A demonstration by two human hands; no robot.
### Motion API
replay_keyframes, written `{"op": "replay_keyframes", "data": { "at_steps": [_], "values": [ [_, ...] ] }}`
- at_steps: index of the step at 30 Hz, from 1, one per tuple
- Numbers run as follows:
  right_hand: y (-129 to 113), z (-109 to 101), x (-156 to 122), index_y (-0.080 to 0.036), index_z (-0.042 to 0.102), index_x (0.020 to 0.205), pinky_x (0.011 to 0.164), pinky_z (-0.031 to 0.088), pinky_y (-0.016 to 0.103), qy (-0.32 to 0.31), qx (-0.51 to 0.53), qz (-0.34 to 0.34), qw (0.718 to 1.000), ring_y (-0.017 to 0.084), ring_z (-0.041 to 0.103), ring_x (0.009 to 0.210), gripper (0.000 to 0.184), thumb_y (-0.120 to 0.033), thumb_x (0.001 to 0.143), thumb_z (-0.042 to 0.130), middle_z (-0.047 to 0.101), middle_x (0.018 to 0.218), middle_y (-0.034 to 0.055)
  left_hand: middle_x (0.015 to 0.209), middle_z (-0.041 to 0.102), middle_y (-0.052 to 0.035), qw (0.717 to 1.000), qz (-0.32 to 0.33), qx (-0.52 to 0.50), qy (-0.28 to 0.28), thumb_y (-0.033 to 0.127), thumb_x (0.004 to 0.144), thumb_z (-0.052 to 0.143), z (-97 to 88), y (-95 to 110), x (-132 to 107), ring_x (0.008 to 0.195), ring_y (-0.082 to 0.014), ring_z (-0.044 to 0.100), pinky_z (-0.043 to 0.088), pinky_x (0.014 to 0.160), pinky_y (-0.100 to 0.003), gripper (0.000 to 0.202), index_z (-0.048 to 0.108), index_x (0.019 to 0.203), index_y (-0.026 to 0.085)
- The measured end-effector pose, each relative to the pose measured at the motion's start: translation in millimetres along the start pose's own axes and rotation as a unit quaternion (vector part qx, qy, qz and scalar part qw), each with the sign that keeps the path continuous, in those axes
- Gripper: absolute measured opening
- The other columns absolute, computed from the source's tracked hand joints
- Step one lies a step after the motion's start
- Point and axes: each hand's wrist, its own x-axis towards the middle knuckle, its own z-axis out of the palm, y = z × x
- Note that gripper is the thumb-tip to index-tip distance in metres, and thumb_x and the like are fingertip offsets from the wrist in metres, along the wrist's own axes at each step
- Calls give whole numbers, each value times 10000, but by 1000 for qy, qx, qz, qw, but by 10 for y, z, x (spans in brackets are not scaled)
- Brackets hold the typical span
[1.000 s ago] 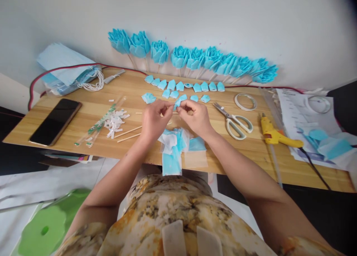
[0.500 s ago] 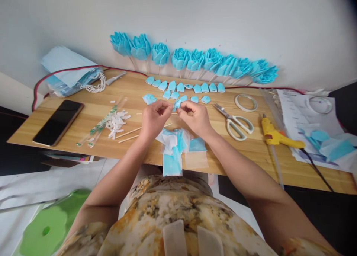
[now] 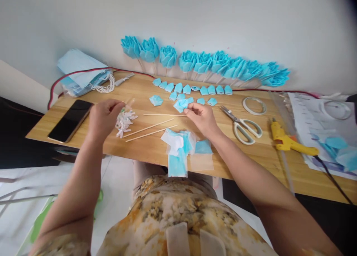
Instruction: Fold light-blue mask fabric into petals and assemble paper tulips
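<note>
My right hand pinches a folded light-blue fabric petal between thumb and fingertips, above the middle of the table. My left hand is over the left side, its thumb and fingers curled together at a clear plastic packet. Whatever lies between those fingertips is hidden. Beside it is a pile of small white strips. Several thin wooden sticks lie between my hands. Nearer my body are layered blue and white fabric pieces. Folded blue petals stand in rows beyond my right hand.
Blue fabric flowers on sticks lean along the wall. At right are scissors, a tape roll, a yellow glue gun and paper sheets. A phone and a stack of blue masks are at left.
My left hand has moved away from the petal, leftward to the plastic packet and white strips. My right hand still holds the petal. The view has shifted slightly left.
</note>
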Motion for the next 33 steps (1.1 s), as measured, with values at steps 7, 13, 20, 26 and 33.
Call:
{"op": "replay_keyframes", "data": {
  "at_steps": [7,13,20,26,33],
  "values": [
    [16,34,-13,-205,576,627,596,346,272,-3,-30,-12,999,106,396,576,219,-336,788,646,485,586,-44,675,621,-6,998,-14,53,-37,321,737,707,-76,-335,183,657,-173,527,348,649,-317,93,688,718,232],
    [42,34,-24,-199,591,630,596,336,273,-11,-32,-6,999,101,396,573,234,-343,801,661,471,584,-50,721,613,-7,996,13,74,-50,205,728,694,-114,-385,210,661,-170,514,370,674,-317,130,727,848,243],
    [-8,37,-58,-189,659,682,622,368,270,-43,26,4,999,116,490,630,202,-349,805,680,596,656,-24,953,736,-66,990,80,-111,-33,326,865,632,147,246,-1,814,-180,615,468,756,-306,237,779,1012,211],
    [-18,34,-78,-192,676,705,638,390,267,-57,71,5,996,116,516,643,206,-364,815,704,633,686,-21,888,759,-42,916,4,-301,-267,438,834,703,587,688,-161,777,-150,635,476,717,-273,296,809,986,207],
    [-17,-4,-63,-192,717,738,667,433,262,-77,69,10,995,118,561,671,164,-328,826,693,682,722,-15,613,551,28,897,-39,-345,-274,387,778,712,732,835,-179,569,-89,429,317,552,-240,235,651,677,185]
  ]
}}
